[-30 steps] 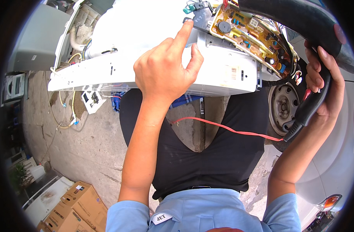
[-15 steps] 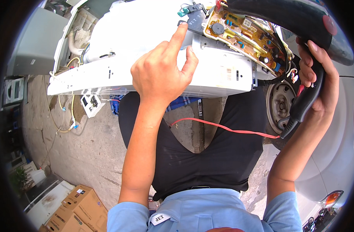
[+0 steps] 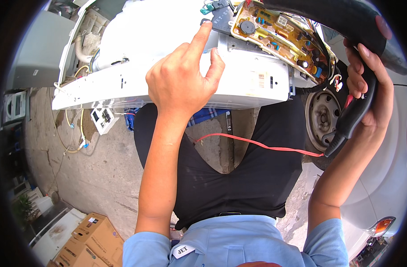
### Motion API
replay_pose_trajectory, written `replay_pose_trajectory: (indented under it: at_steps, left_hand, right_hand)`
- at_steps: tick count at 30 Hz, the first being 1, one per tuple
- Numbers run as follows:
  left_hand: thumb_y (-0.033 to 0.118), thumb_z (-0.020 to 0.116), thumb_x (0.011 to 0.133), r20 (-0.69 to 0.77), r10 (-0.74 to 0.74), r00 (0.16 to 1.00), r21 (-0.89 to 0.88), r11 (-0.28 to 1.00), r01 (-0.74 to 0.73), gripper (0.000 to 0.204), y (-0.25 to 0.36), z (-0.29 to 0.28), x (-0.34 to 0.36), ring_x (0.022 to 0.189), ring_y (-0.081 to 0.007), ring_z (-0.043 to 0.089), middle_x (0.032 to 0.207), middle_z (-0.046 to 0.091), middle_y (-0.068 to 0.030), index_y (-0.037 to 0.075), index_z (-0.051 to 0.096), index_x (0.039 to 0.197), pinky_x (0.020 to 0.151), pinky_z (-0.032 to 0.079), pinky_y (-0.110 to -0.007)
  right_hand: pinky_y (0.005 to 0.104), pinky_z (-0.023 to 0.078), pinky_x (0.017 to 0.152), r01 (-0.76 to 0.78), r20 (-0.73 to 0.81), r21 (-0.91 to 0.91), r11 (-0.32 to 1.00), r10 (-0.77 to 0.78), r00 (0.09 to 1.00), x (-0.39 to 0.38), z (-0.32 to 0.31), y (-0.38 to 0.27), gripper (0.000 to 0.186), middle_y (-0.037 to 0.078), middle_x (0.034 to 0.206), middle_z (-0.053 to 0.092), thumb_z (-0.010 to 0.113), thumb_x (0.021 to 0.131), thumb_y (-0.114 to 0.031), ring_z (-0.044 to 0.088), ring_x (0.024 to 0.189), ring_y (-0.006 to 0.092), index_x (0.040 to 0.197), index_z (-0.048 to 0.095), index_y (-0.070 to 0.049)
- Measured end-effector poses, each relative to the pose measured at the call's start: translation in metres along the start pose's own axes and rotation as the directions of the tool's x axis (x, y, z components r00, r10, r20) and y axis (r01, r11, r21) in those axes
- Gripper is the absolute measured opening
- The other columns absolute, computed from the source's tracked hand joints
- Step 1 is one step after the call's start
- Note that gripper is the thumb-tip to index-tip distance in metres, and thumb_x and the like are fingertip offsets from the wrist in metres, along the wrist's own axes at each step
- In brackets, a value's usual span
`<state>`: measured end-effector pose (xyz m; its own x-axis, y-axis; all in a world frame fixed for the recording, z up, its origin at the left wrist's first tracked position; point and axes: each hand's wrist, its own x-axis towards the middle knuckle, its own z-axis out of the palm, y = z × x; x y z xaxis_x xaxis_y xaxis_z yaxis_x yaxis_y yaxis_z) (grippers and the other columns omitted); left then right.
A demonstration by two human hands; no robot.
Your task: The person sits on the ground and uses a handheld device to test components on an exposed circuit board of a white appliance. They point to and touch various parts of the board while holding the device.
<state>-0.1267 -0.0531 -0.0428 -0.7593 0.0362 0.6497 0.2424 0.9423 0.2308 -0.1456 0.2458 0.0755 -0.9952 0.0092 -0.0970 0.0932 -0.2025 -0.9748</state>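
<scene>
At 12 o'clock from the centre of view, we find the black module (image 3: 222, 20), a flat dark unit set just beside the circuit board (image 3: 281, 42). The board sits in a pale tray between 1 and 2 o'clock. Below both, the white housing (image 3: 239, 82) spans from about 10 to 2 o'clock.

We locate the left hand (image 3: 181, 80) at 11 o'clock, back upward, holding nothing. Its index finger is extended toward 1 o'clock, with the tip overlapping a small dark tab at the module's left edge; we cannot tell whether it presses. The thumb is spread apart from the index finger, and the remaining fingers are curled under.

We locate the right hand (image 3: 374, 84) between 2 and 3 o'clock, with its fingers wrapped around the handle of the black tool (image 3: 354, 26). The thick barrel lies at 2 o'clock, above the hand; the handle points toward 7 o'clock. From its lower end, the red cable (image 3: 261, 144) runs toward 9 o'clock across the black trousers (image 3: 239, 196). At 3 o'clock, we note a vehicle wheel (image 3: 322, 118).
</scene>
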Motion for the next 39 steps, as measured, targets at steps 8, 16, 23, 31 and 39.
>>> replay_pose_trajectory:
  at_steps: [8, 16, 23, 31, 39]
  left_hand:
    - [0.027, 0.071, 0.084, -0.020, 0.002, 1.000, -0.009, 1.000, -0.003, 0.044, -0.001, 0.001, -0.001, 0.049, -0.0198, 0.059, 0.061, 0.060, -0.0002, 0.019, 0.074, 0.127, 0.048, 0.047, -0.036]
    - [0.026, 0.071, 0.084, -0.021, 0.006, 1.000, -0.002, 1.000, -0.006, 0.044, -0.001, 0.002, 0.000, 0.048, -0.0199, 0.058, 0.060, 0.058, -0.0002, 0.019, 0.074, 0.127, 0.048, 0.046, -0.036]
    - [0.026, 0.071, 0.084, -0.003, -0.004, 1.000, 0.000, 1.000, 0.004, 0.044, 0.001, 0.000, 0.001, 0.049, -0.0201, 0.059, 0.061, 0.059, -0.0003, 0.019, 0.074, 0.127, 0.048, 0.047, -0.036]
    - [0.027, 0.071, 0.084, -0.037, 0.016, 0.999, -0.028, 0.999, -0.017, 0.045, -0.002, 0.003, 0.000, 0.049, -0.0203, 0.059, 0.062, 0.060, -0.0007, 0.018, 0.074, 0.128, 0.049, 0.047, -0.036]
    - [0.027, 0.071, 0.084, -0.016, 0.006, 1.000, -0.019, 1.000, -0.006, 0.045, 0.000, 0.002, 0.000, 0.050, -0.0202, 0.060, 0.063, 0.061, -0.0008, 0.019, 0.074, 0.128, 0.049, 0.048, -0.036]
  right_hand:
    - [0.0176, 0.038, 0.035, 0.003, 0.241, 0.284, 0.959, -0.074, 0.968, 0.004, -0.019, 0.003, 0.028, 0.003, 0.075, 0.047, 0.057, 0.102, -0.010, 0.043, 0.042, 0.0030, 0.115, 0.055, 0.015]
    - [0.0181, 0.038, 0.035, 0.014, 0.121, 0.161, 0.987, -0.034, 0.992, 0.004, -0.015, 0.006, 0.032, 0.003, 0.074, 0.047, 0.059, 0.102, -0.012, 0.043, 0.042, 0.0034, 0.117, 0.053, 0.016]
    - [0.0175, 0.038, 0.035, -0.034, 0.098, 0.164, 0.986, 0.018, 0.995, 0.005, -0.013, 0.011, 0.019, 0.002, 0.072, 0.050, 0.064, 0.098, -0.010, 0.045, 0.043, 0.0038, 0.106, 0.057, 0.005]
    - [0.0164, 0.039, 0.038, -0.087, 0.092, 0.158, 0.984, 0.073, 0.993, 0.012, -0.018, 0.016, 0.017, 0.002, 0.073, 0.054, 0.069, 0.094, -0.010, 0.046, 0.045, 0.0030, 0.101, 0.057, -0.002]
    - [0.0162, 0.039, 0.038, -0.082, 0.072, 0.135, 0.987, 0.073, 0.995, 0.012, -0.017, 0.014, 0.018, 0.003, 0.073, 0.055, 0.071, 0.092, -0.010, 0.048, 0.045, 0.0030, 0.101, 0.058, -0.001]
